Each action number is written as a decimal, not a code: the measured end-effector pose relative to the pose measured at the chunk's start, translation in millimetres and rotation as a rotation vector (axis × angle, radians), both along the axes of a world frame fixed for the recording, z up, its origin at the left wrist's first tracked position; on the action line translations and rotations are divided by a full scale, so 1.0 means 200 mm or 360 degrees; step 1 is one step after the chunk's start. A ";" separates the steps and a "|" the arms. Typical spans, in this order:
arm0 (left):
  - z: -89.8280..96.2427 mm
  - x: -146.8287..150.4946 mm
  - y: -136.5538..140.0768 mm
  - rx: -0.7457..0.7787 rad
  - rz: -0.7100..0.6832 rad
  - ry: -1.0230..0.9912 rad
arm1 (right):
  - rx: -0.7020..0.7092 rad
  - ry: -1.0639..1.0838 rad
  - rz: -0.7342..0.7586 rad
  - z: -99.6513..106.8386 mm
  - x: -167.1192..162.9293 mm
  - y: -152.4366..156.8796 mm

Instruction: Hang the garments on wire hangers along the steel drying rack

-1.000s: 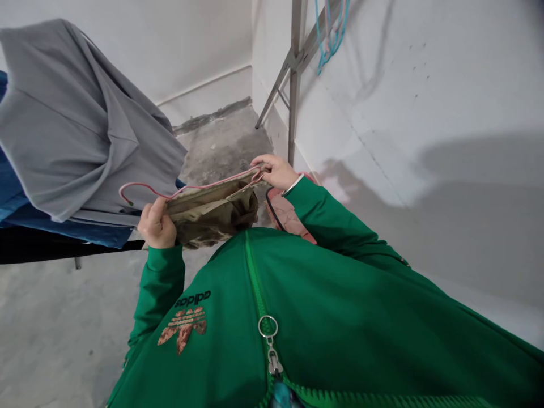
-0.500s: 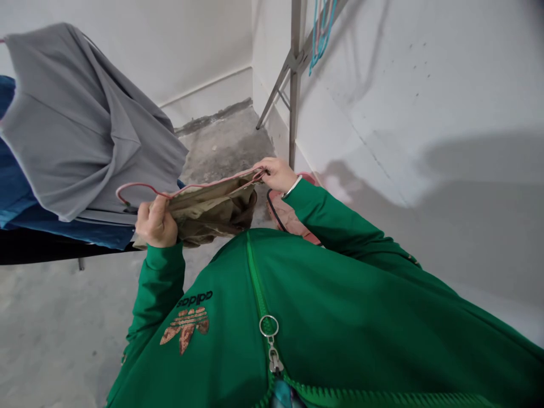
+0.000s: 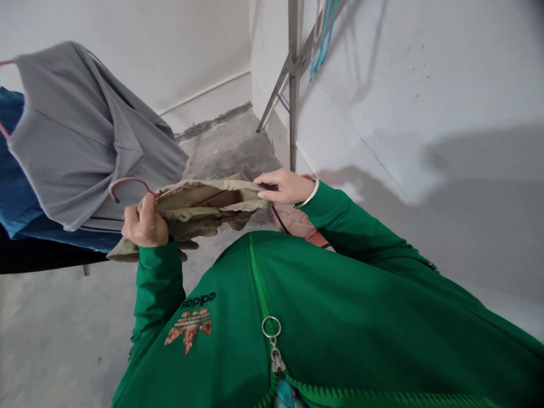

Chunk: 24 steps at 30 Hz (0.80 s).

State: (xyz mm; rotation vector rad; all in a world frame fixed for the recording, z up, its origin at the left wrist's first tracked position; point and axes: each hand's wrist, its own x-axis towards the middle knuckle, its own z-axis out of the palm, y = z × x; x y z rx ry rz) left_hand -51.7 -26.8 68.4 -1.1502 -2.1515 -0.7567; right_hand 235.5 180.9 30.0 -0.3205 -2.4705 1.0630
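My left hand [image 3: 147,224] is closed round the neck of a pink clothes hanger [image 3: 130,180], its hook sticking out above the fist. A khaki garment [image 3: 204,207] hangs from the hanger between my two hands, its upper edge drawn over part of the hanger's arm. Thumb and fingers of my right hand [image 3: 287,186] pinch the garment's far right edge. The right end of the hanger is hidden inside the cloth.
On the left hang a grey garment [image 3: 80,136] and blue clothing [image 3: 17,198]. A metal rack [image 3: 293,85] stands by the wall, with blue and pink hangers [image 3: 325,39] on it. A pink basket-like item [image 3: 297,221] sits below my right forearm.
My right hand has left the hanger's end and now grips the garment's edge, a little lower and farther right. The cloth has come up over the hanger's arm. My left hand moved slightly left.
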 end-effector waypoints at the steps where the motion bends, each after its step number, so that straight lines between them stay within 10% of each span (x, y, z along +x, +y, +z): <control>1: 0.00 0.00 0.00 0.0044 -0.0024 0.0000 | -0.0060 0.0001 -0.0026 -0.01 0.01 0.01; 5: 0.01 0.02 0.01 0.0096 -0.0167 -0.0029 | 0.0085 0.0129 -0.0432 -0.06 0.01 0.08; 16: -0.12 0.11 0.09 0.0004 -0.0559 -0.0168 | 0.0833 -0.0047 -0.0198 -0.17 -0.18 0.04; 24: -0.14 0.02 0.09 -0.0482 -0.0865 -0.0366 | 0.0889 -0.0186 -0.0416 -0.11 -0.17 0.00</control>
